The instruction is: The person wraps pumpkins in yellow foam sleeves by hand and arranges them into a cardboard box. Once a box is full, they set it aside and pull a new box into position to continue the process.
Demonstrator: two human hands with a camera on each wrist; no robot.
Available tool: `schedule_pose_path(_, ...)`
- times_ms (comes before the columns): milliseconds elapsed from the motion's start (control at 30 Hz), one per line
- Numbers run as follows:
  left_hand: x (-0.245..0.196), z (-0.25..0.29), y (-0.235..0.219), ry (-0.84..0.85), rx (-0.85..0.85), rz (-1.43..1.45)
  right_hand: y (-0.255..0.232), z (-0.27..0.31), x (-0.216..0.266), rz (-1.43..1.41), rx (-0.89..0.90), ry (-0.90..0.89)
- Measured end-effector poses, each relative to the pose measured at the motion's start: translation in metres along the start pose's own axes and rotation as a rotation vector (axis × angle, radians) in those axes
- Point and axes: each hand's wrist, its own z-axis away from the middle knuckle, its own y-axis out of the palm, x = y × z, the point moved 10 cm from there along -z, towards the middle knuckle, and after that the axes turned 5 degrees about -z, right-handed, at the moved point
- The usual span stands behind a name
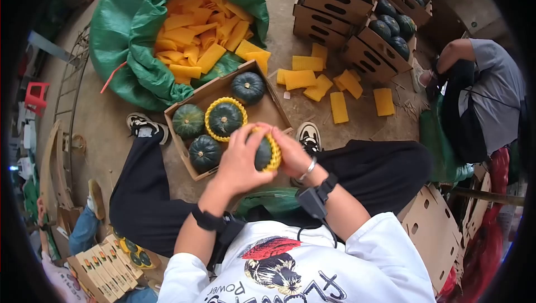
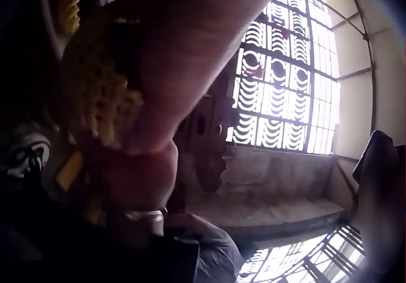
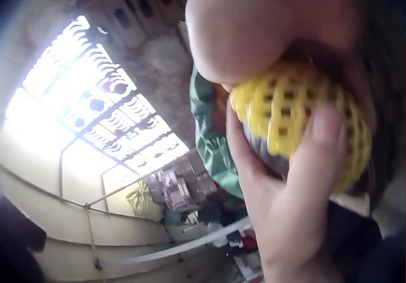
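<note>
Over the near right corner of an open cardboard box [image 1: 268,88], both hands grip a small dark green pumpkin [image 1: 262,157] partly covered by a yellow foam net [image 1: 274,155]. The left hand [image 1: 240,160] holds its left side; in the right wrist view, the left thumb [image 3: 325,127] presses on the net. The right hand [image 1: 291,155] grips the netted right side, its fingers partly hidden in the head view. Inside the box sit a pumpkin in a yellow net [image 1: 225,119] and several bare pumpkins, one at the far right [image 1: 248,87] and one at the near left [image 1: 205,153].
Behind the box stands a green sack [image 1: 125,41] full of flattened yellow nets [image 1: 192,29]. More nets [image 1: 301,79] lie scattered on the floor. Cardboard boxes [image 1: 335,7] are stacked at the back right, some holding pumpkins [image 1: 391,24]. Another person [image 1: 491,96] sits at the right.
</note>
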Motion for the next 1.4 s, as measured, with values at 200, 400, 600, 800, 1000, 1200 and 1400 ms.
schedule_pose_path(200, 0.072, -0.087, 0.041, -0.268, -0.064, 0.037, -0.154, -0.013, 0.19, 1.0, -0.697, -0.465)
schedule_pose_path(400, 0.059, -0.093, 0.073, -0.348, -0.013, -0.489, -0.28, -0.034, 0.208, 1.794, -1.047, 0.048)
schedule_pose_path(600, 0.062, -0.078, 0.071, -0.297, 0.343, -0.306, -0.348, -0.057, 0.171, 1.671, -1.138, 0.149)
schedule_pose_path(800, 0.06, -0.033, -0.013, -0.32, -0.222, 0.148, -0.143, -0.077, 0.218, 1.829, -0.592, -0.143)
schedule_pose_path(1000, 0.033, 0.021, 0.01, -0.348, 0.172, 0.803, 0.08, 0.015, 0.061, 1.385, 0.544, 0.042)
schedule_pose_path(1200, 0.049, 0.046, 0.002, -0.311, 0.038, 0.58, 0.018, 0.039, 0.019, 0.657, 0.021, -0.02)
schedule_pose_path(1400, 0.048, 0.052, 0.026, -0.311, 0.155, 0.699, 0.033, 0.035, -0.001, 0.743, 0.278, -0.017)
